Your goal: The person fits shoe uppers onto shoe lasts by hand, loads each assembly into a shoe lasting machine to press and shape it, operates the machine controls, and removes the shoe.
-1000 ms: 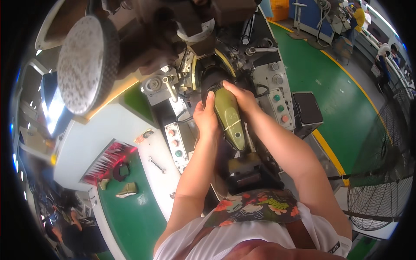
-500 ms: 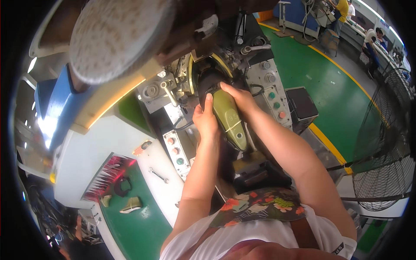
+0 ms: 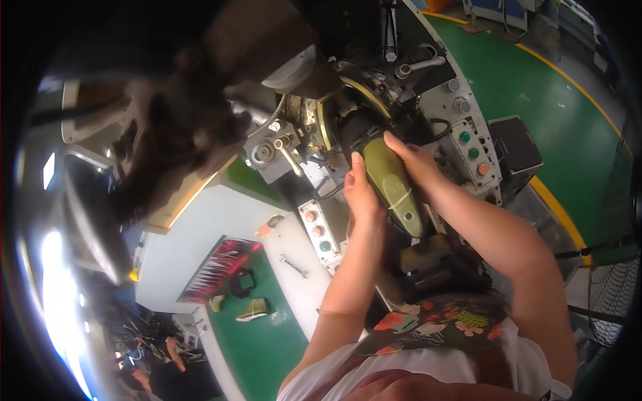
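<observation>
An olive-green shoe last (image 3: 389, 175) lies sole side up, its toe end pointed at the machine and its heel end toward me. Dark material wraps around the toe, and a pale cord crosses near the heel, which has a round hole. Along the left side of the last, my left hand (image 3: 362, 190) is closed, with its thumb up by the edge. My right hand (image 3: 416, 164) grips the other side, thumb resting on the sole near the toe. Just past the toe stand the machine's curved brass-coloured jaws (image 3: 366, 95).
Button panels flank the work, one at left (image 3: 318, 231) and one at right (image 3: 475, 152). A wrench (image 3: 294, 266) lies on the white ledge beside a green belt (image 3: 257, 351) carrying a green shoe (image 3: 253, 310). Dark machine parts overhang at upper left. A wire fan guard (image 3: 612, 294) stands at right.
My view has turned, so the scene sits farther right in it. The large pale round part at upper left now shows only partly, behind dark parts. Both hands still hold the last at the jaws.
</observation>
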{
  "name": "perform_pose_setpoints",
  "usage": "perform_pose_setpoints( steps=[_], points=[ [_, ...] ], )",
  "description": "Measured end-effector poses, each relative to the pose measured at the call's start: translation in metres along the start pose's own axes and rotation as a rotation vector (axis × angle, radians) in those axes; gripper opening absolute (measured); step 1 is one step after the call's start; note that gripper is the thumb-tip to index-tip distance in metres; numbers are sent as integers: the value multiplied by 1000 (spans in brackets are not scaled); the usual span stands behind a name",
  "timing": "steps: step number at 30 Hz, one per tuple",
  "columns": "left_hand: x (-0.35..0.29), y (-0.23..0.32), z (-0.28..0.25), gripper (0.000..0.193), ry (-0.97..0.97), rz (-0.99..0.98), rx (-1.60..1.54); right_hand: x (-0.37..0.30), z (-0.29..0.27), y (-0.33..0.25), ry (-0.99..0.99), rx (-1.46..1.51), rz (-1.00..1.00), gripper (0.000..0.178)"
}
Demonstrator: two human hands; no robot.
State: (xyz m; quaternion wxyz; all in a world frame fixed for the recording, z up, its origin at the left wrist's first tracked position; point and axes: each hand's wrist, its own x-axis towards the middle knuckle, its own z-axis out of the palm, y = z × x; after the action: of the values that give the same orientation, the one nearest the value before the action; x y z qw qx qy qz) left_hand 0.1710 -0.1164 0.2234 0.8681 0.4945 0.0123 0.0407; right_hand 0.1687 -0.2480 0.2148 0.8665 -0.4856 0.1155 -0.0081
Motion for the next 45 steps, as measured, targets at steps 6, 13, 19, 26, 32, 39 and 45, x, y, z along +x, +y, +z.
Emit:
perform_pose_setpoints(
  steps=[6, 13, 19, 26, 32, 39, 45],
  points=[
    [14, -23, -10, 27, -11, 110, 64, 19, -9, 19, 28, -181, -245, 72],
    [10, -31, -20, 42, 21, 88, 112, 6, -14, 22, -8, -136, -25, 59],
    [22, -30, -31, 34, 115, 122, 332, 14, -2, 30, 270, -243, -404, 33],
    [24, -31, -33, 34, 166, 143, 417, 21, -2, 39, 281, -219, -452, 30],
    [33, -43, -40, 39, 141, 57, 250, 28, -7, 44, 284, -266, -512, 30],
    [28, -43, -37, 44, 225, 277, 662, 40, -15, 50, 244, -355, -511, 33],
    [22, -36, -31, 41, 185, 295, 681, 44, -19, 50, 194, -436, -460, 38]
  ],
)
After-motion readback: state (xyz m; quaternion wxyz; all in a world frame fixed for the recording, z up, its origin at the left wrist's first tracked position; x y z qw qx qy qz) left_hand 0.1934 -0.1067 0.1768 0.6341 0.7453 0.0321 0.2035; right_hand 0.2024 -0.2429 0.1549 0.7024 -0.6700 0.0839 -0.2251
